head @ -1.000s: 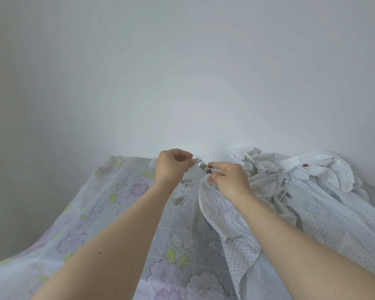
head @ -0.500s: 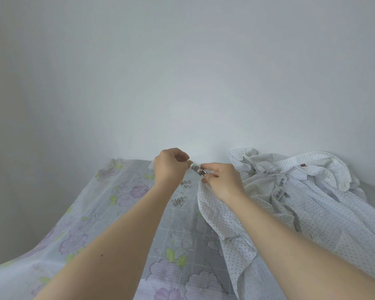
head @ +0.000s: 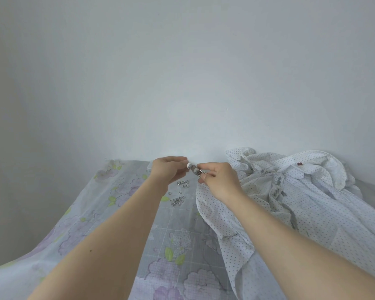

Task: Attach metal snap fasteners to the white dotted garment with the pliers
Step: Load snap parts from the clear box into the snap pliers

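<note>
Fingers (head: 205,166) of our right hand (head: 220,180) are curled around the pliers (head: 195,169), while our left hand (head: 167,171) pinches something small at the tool's white tip; what it is, we cannot tell. Across the table (head: 95,213), the white dotted garment (head: 290,202) lies crumpled on the right, one edge touching our right hand. Loose snap fasteners (head: 178,200) sit just beside it. We should probably seat the piece squarely in the head before bringing fabric in.
</note>
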Motion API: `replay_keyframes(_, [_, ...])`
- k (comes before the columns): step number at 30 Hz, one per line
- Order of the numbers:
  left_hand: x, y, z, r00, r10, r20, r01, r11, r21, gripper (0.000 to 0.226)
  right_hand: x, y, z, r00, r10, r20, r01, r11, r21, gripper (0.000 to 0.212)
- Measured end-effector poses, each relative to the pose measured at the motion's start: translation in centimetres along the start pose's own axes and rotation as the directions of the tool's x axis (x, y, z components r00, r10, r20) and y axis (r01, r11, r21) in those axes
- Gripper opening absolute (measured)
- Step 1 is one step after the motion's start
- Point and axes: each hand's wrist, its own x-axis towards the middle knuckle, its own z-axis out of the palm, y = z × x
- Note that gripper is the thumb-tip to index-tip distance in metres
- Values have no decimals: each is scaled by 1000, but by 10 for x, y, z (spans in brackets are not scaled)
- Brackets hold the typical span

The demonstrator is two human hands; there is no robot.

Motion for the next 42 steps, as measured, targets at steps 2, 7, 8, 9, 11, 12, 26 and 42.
replay_keyframes(2, [1, 1, 0, 1000, -8, -14, 8, 1000, -16, 7, 0, -1, 0, 1000, -4, 2, 4, 1000, -4, 35])
replay_keyframes(7, [0, 3, 3, 998, 35, -52, -35, 999, -5, 6, 2, -4, -1, 1000, -10, 5, 10, 1000, 1, 32])
replay_keyframes(8, [0, 3, 4, 997, 53, -56, -53, 999, 3, 6, 3, -4, -1, 1000, -13, 3, 13, 1000, -1, 31])
replay_keyframes(9, [-1, 3, 6, 996, 71, -60, -71, 997, 12, 6, 3, -4, -2, 1000, -16, 3, 16, 1000, -3, 30])
replay_keyframes(11, [-2, 2, 8, 993, 98, -65, -96, 995, 20, 8, 5, -6, -3, 1000, -18, 21, 18, 1000, -4, 29])
replay_keyframes(12, [-2, 2, 9, 993, 103, -65, -102, 995, 18, 10, 5, -7, -3, 999, -19, 38, 19, 1000, -5, 32])
replay_keyframes(26, [-1, 18, -4, 999, 30, 16, -30, 1000, -9, 10, 10, -15, -17, 854, 300, 425, -224, 950, -219, 83])
replay_keyframes(42, [-10, 32, 5, 997, 50, 50, -47, 997, -60, 10, 2, -19, -26, 878, 170, 447, -148, 985, -83, 80])
